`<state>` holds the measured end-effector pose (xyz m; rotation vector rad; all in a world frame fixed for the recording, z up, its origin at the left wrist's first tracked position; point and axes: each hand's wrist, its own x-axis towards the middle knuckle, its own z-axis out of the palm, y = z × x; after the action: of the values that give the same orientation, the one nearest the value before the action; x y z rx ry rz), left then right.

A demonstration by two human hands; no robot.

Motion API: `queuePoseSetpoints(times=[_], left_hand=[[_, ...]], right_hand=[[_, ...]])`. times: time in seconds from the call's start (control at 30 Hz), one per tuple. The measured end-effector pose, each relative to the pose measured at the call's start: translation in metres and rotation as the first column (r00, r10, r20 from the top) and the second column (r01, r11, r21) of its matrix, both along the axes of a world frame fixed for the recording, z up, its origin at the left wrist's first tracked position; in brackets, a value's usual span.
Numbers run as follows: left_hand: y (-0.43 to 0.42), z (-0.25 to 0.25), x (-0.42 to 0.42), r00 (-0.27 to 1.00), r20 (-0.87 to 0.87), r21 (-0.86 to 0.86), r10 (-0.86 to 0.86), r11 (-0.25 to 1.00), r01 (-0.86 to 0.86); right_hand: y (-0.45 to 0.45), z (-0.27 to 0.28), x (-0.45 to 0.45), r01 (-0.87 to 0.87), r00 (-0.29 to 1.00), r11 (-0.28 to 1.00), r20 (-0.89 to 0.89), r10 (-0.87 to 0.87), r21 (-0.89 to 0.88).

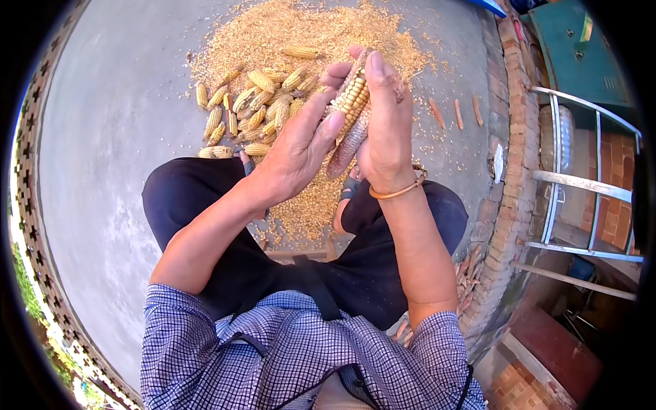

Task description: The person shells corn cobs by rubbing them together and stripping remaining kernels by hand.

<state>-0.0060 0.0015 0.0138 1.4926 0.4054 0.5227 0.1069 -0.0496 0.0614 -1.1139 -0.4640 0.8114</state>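
Between my two hands, above the loose kernels point(307, 212), is a corn cob point(352, 97) with yellow kernels on part of it. A second cob, bare and reddish point(350, 147), lies against it. My left hand point(301, 147) presses on the cobs from the left, its fingers bent behind them. My right hand point(388, 126), with an orange bangle point(398, 193) at the wrist, wraps round them from the right, thumb up along the kernelled cob. A heap of partly stripped yellow cobs point(263, 102) lies on the floor beyond my left hand.
A wide spread of loose kernels point(253, 34) covers the floor ahead. Several bare cobs point(459, 113) lie at the right, and more point(468, 280) beside my right knee. A brick edge point(517, 157) and a metal ladder point(581, 176) stand further right.
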Motion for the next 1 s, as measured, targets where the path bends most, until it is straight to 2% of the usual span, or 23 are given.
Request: queuePoseSetpoints(times=[0.13,0.17,0.27,0.33,0.43,0.47,0.57,0.67,0.7,0.77,0.83,0.93,1.0], left_hand=[[0.000,0.012,-0.006,0.993,-0.103,0.047,-0.064,0.997,0.069],[-0.002,0.014,-0.005,0.992,-0.100,0.026,-0.072,0.997,0.075],[-0.004,0.025,-0.005,0.989,-0.107,-0.110,-0.106,0.989,0.094],[-0.003,0.030,-0.006,0.983,-0.133,-0.194,-0.124,0.976,0.097],[0.005,0.019,-0.002,0.993,-0.120,0.018,-0.020,1.000,0.023],[0.007,0.016,0.000,0.994,-0.101,0.087,0.030,0.996,-0.021],[0.009,0.017,0.001,0.970,-0.201,0.196,0.134,0.976,-0.094],[0.004,0.018,0.002,0.984,-0.125,0.337,0.124,0.939,-0.075],[0.000,0.017,0.001,0.982,-0.163,0.388,0.099,0.921,-0.028],[-0.008,0.017,0.001,0.992,-0.124,0.110,-0.016,0.993,0.030],[-0.011,0.017,0.002,0.994,-0.072,-0.116,-0.082,0.990,0.074],[-0.010,0.019,-0.002,0.995,-0.016,-0.353,-0.096,0.932,0.084],[-0.006,0.029,-0.003,0.995,-0.001,-0.442,-0.097,0.893,0.087]], right_hand=[[0.000,-0.004,-0.001,0.124,0.991,0.992,0.046,-0.123,-0.031],[0.003,-0.007,-0.001,0.175,0.981,0.984,0.090,-0.172,-0.036],[0.000,0.003,0.001,0.186,0.982,0.960,0.014,-0.187,-0.208],[-0.001,-0.002,0.005,0.127,0.992,0.978,0.034,-0.123,-0.168],[0.001,-0.003,0.014,0.000,1.000,0.997,-0.028,-0.002,-0.072],[0.002,-0.001,0.013,0.001,0.998,0.999,-0.058,-0.004,-0.051],[0.004,0.002,0.004,0.018,0.991,1.000,-0.132,-0.018,0.002],[0.005,-0.009,-0.001,0.108,0.994,0.990,-0.006,-0.109,-0.091],[0.007,-0.010,-0.002,0.171,0.985,0.979,0.050,-0.166,-0.109],[0.006,-0.008,-0.001,0.241,0.968,0.951,0.119,-0.221,-0.195],[0.009,-0.009,0.002,0.289,0.956,0.931,0.125,-0.267,-0.224],[0.007,-0.013,0.010,0.150,0.983,0.978,0.130,-0.131,-0.146],[0.005,-0.009,0.013,0.121,0.992,0.989,-0.027,-0.124,-0.081]])
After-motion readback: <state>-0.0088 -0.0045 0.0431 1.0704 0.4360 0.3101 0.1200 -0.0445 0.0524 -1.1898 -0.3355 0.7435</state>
